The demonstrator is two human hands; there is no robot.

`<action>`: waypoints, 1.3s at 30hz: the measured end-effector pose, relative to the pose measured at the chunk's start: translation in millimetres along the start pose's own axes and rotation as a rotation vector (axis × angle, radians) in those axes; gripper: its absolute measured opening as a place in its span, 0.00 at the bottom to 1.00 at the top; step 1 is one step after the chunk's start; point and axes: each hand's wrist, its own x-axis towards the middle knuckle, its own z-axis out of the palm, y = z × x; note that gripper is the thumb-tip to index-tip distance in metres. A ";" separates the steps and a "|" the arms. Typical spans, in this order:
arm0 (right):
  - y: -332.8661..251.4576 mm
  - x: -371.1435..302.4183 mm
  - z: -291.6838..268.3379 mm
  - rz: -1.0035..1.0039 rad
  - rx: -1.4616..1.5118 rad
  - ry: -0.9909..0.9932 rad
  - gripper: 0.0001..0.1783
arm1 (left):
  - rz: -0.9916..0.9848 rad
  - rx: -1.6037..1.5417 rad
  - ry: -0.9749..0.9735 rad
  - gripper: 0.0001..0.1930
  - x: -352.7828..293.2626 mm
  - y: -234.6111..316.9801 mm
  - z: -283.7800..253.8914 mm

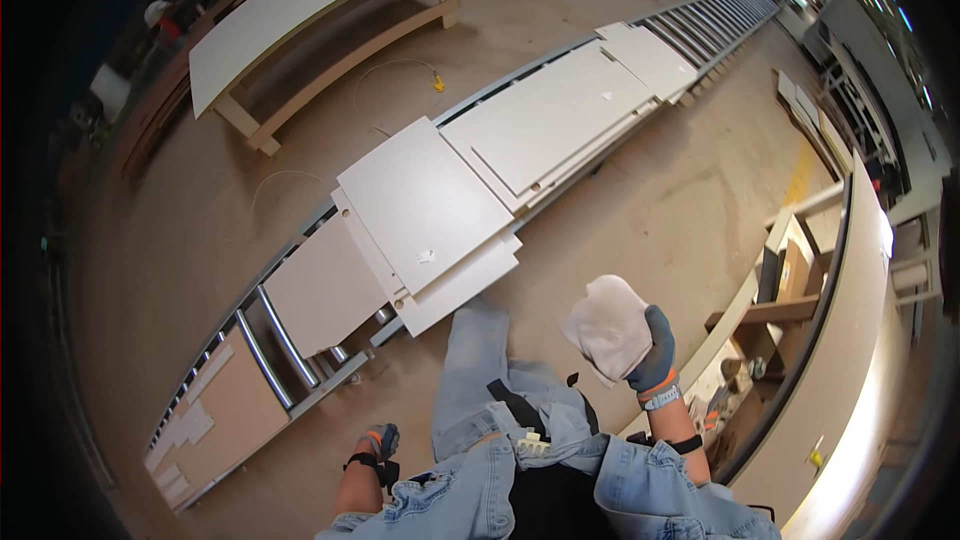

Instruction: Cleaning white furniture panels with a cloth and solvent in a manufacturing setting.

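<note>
My right hand [655, 355], in a dark grey glove with an orange cuff, is closed on a folded white cloth [606, 328]. It holds the cloth up in front of my right side, over the floor. A watch sits on that wrist. My left hand [381, 442], also gloved, hangs low beside my left leg, apart from the conveyor. Its fingers show too little to tell whether they are curled round anything. In front of me, pale panels [425, 202] lie stacked and overlapping on a roller conveyor [268, 355].
The conveyor runs from lower left to far upper right, with more panels [565, 120] along it. A long workbench [860, 340] with cluttered shelves stands close on my right. Another table [310, 10] stands beyond the conveyor. A cable with a yellow end [438, 84] lies on the floor.
</note>
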 end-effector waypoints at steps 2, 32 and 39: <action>-6.8 33.7 -6.0 0.018 -0.014 0.107 0.38 | 0.018 0.268 0.162 0.08 32.1 19.0 -13.1; -57.9 377.5 -69.5 0.658 -0.643 0.609 0.29 | 0.175 -2.076 0.517 0.26 343.4 284.5 -34.1; -79.1 395.0 -55.9 0.642 -0.736 0.580 0.30 | 0.253 -2.035 0.678 0.22 321.1 254.7 -38.0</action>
